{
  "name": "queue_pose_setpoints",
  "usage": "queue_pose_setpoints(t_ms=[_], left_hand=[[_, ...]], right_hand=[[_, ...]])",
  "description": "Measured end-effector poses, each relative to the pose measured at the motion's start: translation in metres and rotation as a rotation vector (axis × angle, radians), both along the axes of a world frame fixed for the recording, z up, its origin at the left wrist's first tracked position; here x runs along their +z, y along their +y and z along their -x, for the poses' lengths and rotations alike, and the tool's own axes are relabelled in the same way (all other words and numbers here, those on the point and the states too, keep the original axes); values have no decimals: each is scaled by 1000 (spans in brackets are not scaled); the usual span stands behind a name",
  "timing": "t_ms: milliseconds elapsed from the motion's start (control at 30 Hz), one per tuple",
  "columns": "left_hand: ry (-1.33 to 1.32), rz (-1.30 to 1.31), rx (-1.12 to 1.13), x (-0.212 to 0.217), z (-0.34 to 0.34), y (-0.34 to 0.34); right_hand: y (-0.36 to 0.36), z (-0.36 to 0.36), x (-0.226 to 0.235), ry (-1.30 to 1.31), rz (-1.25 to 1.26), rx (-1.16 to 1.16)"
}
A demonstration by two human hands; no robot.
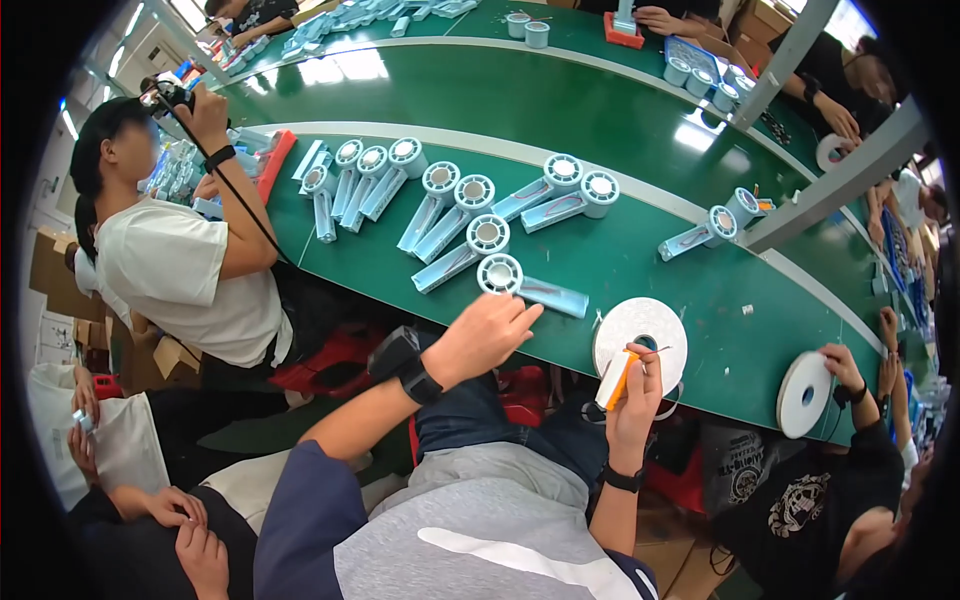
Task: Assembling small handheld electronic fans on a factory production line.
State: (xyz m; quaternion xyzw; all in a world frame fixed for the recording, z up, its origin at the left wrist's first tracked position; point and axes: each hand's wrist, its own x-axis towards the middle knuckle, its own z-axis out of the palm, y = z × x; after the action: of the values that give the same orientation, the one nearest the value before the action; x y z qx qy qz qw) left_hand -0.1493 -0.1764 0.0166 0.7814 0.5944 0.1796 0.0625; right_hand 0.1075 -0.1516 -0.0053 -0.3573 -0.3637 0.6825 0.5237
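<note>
My left hand is over the near table edge, fingers bent and pinched together; whatever is between the fingertips is too small to make out. Just beyond it lies a light-blue handheld fan body, its round head partly behind my knuckles. In my right hand is an orange-and-white tool, gripped upright; a thin dark tip shows above my fingers. Directly behind that hand, a large white tape roll stands at the table edge, partly covered by the fingers and tool.
Several more fan bodies lie across the green table, with two others farther right beside a metal post. A person in white works at left. On the right, another person's hand touches a second tape roll.
</note>
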Motion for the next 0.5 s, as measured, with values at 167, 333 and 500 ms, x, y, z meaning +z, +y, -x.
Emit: queue_pose_setpoints(t_ms=[167,333,500], left_hand=[[267,-279,21,24,10,20],[394,-114,86,3,3,32],[624,-304,88,0,-7,25]], right_hand=[[-8,-6,-2,-3,-5,-3],[-16,-9,1,-10,14,-5],[-24,-7,4,-25,6,2]])
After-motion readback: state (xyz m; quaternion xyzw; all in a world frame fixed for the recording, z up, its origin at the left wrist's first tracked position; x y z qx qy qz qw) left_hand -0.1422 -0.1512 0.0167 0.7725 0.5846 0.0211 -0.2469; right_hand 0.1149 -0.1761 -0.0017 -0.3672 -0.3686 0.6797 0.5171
